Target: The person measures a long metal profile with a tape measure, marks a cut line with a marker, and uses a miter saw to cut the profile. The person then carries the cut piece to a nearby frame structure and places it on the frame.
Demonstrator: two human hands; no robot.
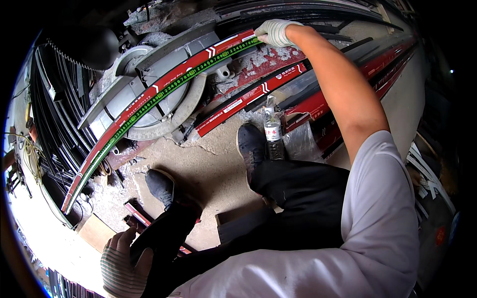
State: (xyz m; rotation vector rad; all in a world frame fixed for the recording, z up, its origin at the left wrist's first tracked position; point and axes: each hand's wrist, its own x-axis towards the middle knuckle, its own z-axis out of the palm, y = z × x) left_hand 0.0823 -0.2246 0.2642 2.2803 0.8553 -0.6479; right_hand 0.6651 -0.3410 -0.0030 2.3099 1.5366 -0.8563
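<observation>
Two hands in white knit gloves show, well apart from each other. The right hand [274,32], at the upper middle of the frame, has its fingers closed at the upper end of a long red-faced strip with white markings [186,64] and a green tape measure with black markings [163,93]. The tape measure lies along the lower edge of the red-faced strip; both sweep from there to the left side of the frame, bent by the lens, and cross above a round silver metal saw base [149,131]. At the lower left, the left hand [121,265] is beside the person's black-trousered knee, its thumb standing wide of its loosely bent fingers; whether it touches the cloth cannot be told. Near the frame's centre, a clear plastic bottle with a white and red label [273,131] stands just beside a dark shoe [251,144]. Another red strip [243,101] lies between the bottle and the saw base. At the upper left are a dark toothed saw blade [92,47] and a bundle of thin black strips [57,116].
</observation>
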